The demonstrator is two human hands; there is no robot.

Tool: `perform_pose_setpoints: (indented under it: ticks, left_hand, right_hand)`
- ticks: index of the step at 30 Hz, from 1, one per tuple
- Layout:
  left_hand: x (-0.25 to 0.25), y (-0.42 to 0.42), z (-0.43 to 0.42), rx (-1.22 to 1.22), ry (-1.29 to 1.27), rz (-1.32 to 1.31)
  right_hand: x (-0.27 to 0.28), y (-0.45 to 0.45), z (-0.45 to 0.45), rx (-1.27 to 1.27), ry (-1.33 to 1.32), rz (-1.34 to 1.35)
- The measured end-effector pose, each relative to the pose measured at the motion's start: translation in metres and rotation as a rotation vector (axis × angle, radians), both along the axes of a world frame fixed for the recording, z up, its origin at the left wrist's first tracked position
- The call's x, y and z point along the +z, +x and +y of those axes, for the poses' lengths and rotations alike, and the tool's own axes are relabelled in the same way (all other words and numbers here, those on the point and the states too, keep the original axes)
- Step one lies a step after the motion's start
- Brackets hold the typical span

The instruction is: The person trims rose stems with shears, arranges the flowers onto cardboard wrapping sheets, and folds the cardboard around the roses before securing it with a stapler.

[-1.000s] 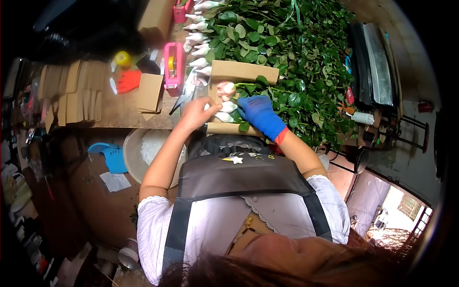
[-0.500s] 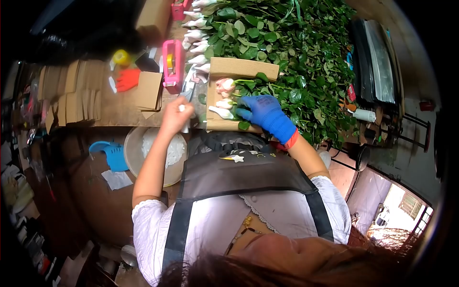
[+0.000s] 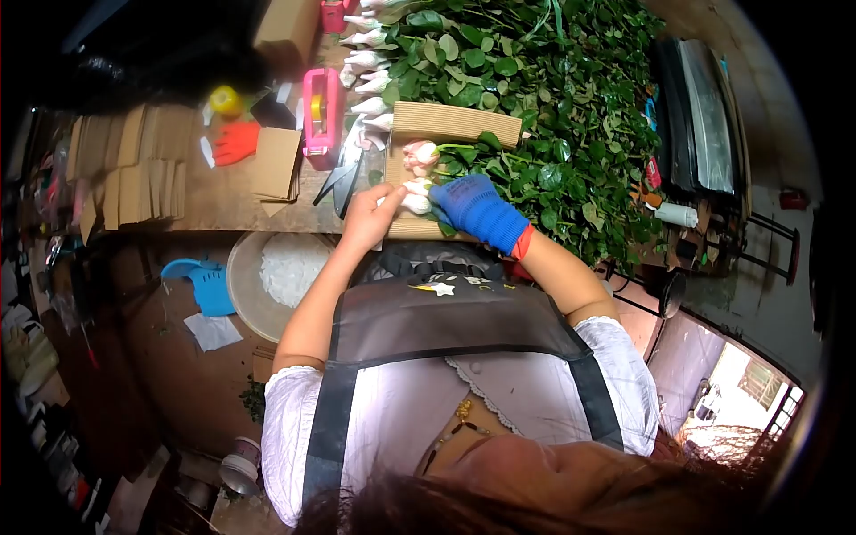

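Here we are: L hand (image 3: 373,216) pinched at the white-sleeved rosebuds (image 3: 415,204) on the corrugated cardboard (image 3: 456,125), gloved R hand (image 3: 479,210) at their stem end, grip hidden, can't tell. Prog. so far: a row of sleeved buds (image 3: 364,61) done beyond; adj. pink rose (image 3: 419,159) unsleeved, so we'd say this batch's approx. partway.

Ribbed, matt cardboard (image 3: 456,125) lies under the smooth-petalled pink rose (image 3: 419,158). The right hand (image 3: 471,205) wears a matt blue cloth glove (image 3: 489,216). The leaves (image 3: 580,134) look partly glossy. The tape holder (image 3: 335,116) is smooth pink plastic, the bench (image 3: 218,192) worn wood, the apron (image 3: 437,323) smooth with a dull sheen, the blouse (image 3: 383,415) soft white cloth.
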State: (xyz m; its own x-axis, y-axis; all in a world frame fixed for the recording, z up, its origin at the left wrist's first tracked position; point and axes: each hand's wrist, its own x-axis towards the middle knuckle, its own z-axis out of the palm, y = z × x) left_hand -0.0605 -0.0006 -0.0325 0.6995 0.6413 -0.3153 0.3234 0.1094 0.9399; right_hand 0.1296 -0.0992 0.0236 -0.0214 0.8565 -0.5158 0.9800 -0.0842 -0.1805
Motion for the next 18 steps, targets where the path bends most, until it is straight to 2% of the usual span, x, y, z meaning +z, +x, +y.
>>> perform_pose_setpoints:
  ticks: [4, 6, 8, 10, 12, 14, 16, 17, 18]
  left_hand:
    - [-0.007, -0.01, 0.004, 0.242, -0.251, -0.16]
    - [0.001, -0.021, 0.015, 0.362, -0.244, -0.183]
    - [0.01, -0.037, 0.029, 0.295, -0.152, -0.144]
    - [0.005, -0.068, 0.047, 0.053, 0.101, 0.072]
    - [0.013, -0.098, 0.05, -0.173, 0.527, 0.695]
    - [-0.016, -0.141, 0.053, -0.468, 0.673, 1.055]
    - [-0.002, -0.151, 0.044, -0.706, 0.814, 1.226]
    - [0.001, -0.148, 0.04, -0.725, 0.743, 1.255]
    - [0.008, -0.136, 0.04, -0.654, 0.635, 1.133]
  right_hand:
    - [0.006, 0.003, 0.0, -0.022, -0.026, 0.062]
    - [0.01, 0.007, -0.003, -0.021, 0.004, 0.103]
    - [0.009, 0.008, -0.003, -0.01, 0.015, 0.105]
    - [0.004, 0.006, -0.002, 0.001, 0.011, 0.076]
    - [0.004, 0.0, 0.002, 0.01, 0.023, 0.025]
    - [0.006, -0.004, 0.002, 0.026, 0.037, -0.009]
    - [0.008, -0.005, 0.002, 0.051, 0.056, -0.023]
    - [0.006, -0.005, 0.001, 0.063, 0.094, -0.021]
    - [0.005, -0.003, -0.002, 0.074, 0.133, -0.019]
